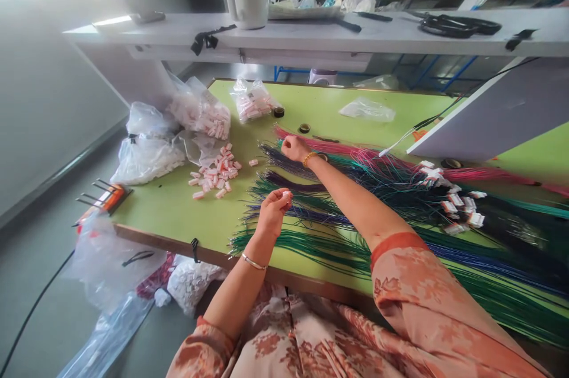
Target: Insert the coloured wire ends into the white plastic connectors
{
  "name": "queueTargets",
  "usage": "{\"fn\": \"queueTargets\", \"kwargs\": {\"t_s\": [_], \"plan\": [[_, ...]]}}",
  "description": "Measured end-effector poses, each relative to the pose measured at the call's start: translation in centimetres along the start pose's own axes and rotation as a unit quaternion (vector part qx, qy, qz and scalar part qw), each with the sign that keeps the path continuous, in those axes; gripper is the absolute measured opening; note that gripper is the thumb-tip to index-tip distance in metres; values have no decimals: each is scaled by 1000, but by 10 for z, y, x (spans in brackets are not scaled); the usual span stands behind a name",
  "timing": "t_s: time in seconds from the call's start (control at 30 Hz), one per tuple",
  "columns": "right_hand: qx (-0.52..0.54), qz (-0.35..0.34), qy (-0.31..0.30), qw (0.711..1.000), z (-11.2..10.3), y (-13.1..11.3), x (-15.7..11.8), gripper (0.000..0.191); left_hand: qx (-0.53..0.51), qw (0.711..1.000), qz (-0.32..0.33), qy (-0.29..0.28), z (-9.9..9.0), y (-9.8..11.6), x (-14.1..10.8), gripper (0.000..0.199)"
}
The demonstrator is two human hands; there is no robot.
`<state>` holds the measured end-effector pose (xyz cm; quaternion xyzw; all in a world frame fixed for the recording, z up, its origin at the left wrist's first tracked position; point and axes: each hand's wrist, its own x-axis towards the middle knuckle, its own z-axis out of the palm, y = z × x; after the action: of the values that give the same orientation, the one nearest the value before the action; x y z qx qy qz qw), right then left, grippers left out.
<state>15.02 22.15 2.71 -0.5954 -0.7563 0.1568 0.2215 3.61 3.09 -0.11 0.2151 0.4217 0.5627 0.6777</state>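
Observation:
My left hand [272, 212] is closed on a small pale connector [287, 194], held between thumb and fingertips above the wire bundles. Farther forward, my right hand [293, 148] has its fingers curled together at the ends of the teal and dark wires; what they hold, if anything, is hidden. Pink wires [326, 146] lie just beyond it. Dark purple wires [296, 181] and green wires [306, 243] run to the right across the green table [173, 212]. A loose pile of pink and white connectors [217, 170] lies left of my hands.
Bags of connectors [200, 108] stand at the back left, beside a white bag [149, 153]. Black tape rolls [304, 128] lie beyond the wires. White connectors on wires [456, 203] sit at right. A shelf [311, 40] spans the back, with scissors [457, 25] on it.

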Motion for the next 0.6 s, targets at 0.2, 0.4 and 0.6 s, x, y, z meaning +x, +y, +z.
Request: {"fn": "queueTargets", "kwargs": {"t_s": [0.2,0.4,0.6], "plan": [[170,-98,8,980,-2,-47,2,10,-14,1000,2,-1,-1,-2,0,35],[265,-131,-12,955,-17,-60,-37,14,-23,999,32,-5,0,-3,0,32],[256,-116,-24,959,-22,-27,-101,18,-78,996,34,-19,2,-1,2,30]]}}
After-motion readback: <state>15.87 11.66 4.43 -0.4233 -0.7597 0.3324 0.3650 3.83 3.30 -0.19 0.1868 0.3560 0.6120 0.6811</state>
